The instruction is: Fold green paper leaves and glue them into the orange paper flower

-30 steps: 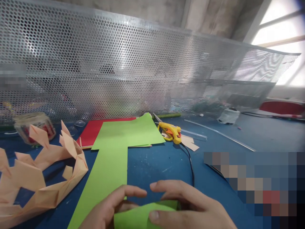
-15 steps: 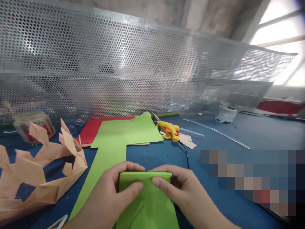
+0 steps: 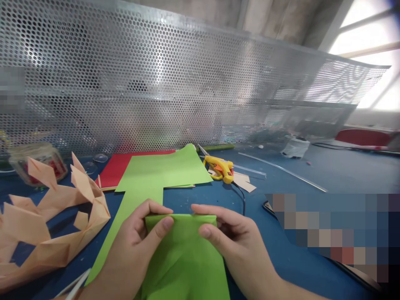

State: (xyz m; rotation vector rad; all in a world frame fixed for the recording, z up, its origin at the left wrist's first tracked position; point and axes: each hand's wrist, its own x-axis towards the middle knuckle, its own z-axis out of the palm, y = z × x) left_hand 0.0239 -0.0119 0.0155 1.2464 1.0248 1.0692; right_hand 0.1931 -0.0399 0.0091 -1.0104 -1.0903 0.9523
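A folded piece of green paper [image 3: 187,254] is held up in front of me, its folded edge at the top. My left hand [image 3: 137,246] pinches the upper left corner, thumb on the near face and fingers behind. At the upper right corner, my right hand [image 3: 233,241] grips the same edge between thumb and fingers. Behind them a larger light green sheet [image 3: 162,168] lies partly over a red sheet [image 3: 114,168], and a long green strip runs toward me under my left forearm.
At left stands a peach folded-paper ring [image 3: 59,250], with a glass jar [image 3: 37,162] behind it. A yellow glue gun [image 3: 220,166] with a black cord rests beside scissors [image 3: 203,151]. Clear glue sticks [image 3: 284,171] lie to the right. A perforated metal screen [image 3: 187,83] closes off the back.
Both hands have come up slightly and shifted left with the green paper. My left thumb now sits closer to the top edge, and the hands are a little farther apart.
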